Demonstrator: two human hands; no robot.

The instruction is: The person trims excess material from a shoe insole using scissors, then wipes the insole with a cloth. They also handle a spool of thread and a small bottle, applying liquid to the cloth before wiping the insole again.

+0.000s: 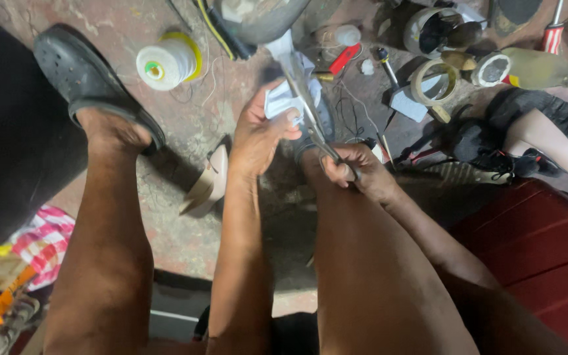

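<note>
My right hand [361,172] is fisted around the scissors [310,108] handles, just above my knee. My left hand [258,135] pinches a pale scrap of material [283,102] against the blades. On the floor beside it lies a beige heeled shoe [206,183]; farther off, a thread spool [165,60] and tape roll [434,81].

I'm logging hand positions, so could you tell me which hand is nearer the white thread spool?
Left. The left hand is just right of the white thread spool; the right hand lies farther right, beyond it.
</note>
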